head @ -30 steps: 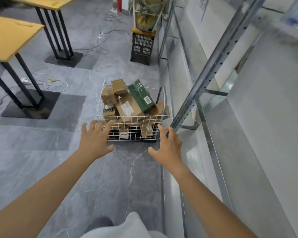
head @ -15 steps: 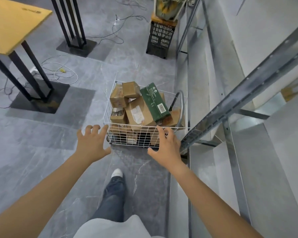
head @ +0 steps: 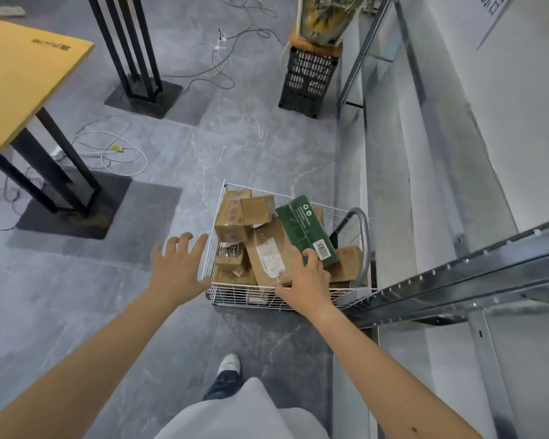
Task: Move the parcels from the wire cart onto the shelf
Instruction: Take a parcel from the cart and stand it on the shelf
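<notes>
Since 0.5 s ago: right hand [head: 305, 280] has gone from the near rim of the wire cart [head: 244, 300] in over the load. Its fingertips now lie at the near end of the green box [head: 303, 228], by the barcode label, with the thumb splayed toward the labelled brown parcel [head: 267, 253]. The fingers are loosely spread and not curled round anything; actual contact cannot be confirmed. Left hand [head: 178, 269] has moved forward with the body; it is spread wide just outside the cart's near left corner and holds nothing. Step in hand, as I judge it: first pick, green box. That box lies tilted on top of the heap, so it should lift free without disturbing much. A grip across its narrow width seems best, with the left hand brought under the far end because the box is long, raised clear of the wire rim before swinging right to the shelf [head: 390, 172], which stands just beside the cart. The slanting shelf upright [head: 457, 277] crosses that path, so watch it. Contents: all parcels seen are in the cart, namely brown cartons heaped at odd angles, a small cube carton [head: 256, 210] resting on a taller one [head: 230, 220], and others half buried below. The black crate [head: 308, 79] further along carries a planter; its inside is not visible.
</notes>
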The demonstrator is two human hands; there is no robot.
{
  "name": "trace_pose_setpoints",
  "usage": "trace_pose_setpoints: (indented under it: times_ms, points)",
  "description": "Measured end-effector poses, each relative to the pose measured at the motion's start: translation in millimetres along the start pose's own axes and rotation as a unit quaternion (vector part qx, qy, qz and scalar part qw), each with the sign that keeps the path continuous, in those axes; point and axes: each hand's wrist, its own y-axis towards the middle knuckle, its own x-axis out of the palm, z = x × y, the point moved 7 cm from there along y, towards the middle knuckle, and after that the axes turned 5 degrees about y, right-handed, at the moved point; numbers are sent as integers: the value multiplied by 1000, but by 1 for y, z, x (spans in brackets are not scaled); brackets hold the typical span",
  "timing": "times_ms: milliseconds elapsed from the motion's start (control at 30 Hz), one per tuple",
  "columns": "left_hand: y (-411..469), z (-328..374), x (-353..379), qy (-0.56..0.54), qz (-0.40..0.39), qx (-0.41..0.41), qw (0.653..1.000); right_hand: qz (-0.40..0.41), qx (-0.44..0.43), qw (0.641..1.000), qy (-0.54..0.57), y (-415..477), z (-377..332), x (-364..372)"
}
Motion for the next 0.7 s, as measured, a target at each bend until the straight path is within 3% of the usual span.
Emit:
trace_pose_setpoints:
  times_ms: [267, 500, 700]
  points:
    - [26, -32, 27, -20, -61, -60, 996, -66, -6, 997, -42, 76, -8, 12]
    - [48, -51, 37, -47, -90, -128, 987, -110, 52, 990, 76, 165, -22, 30]
    - [91, -47, 43, -95, -83, -144, 982, -110, 66, 991, 49, 238, -34, 40]
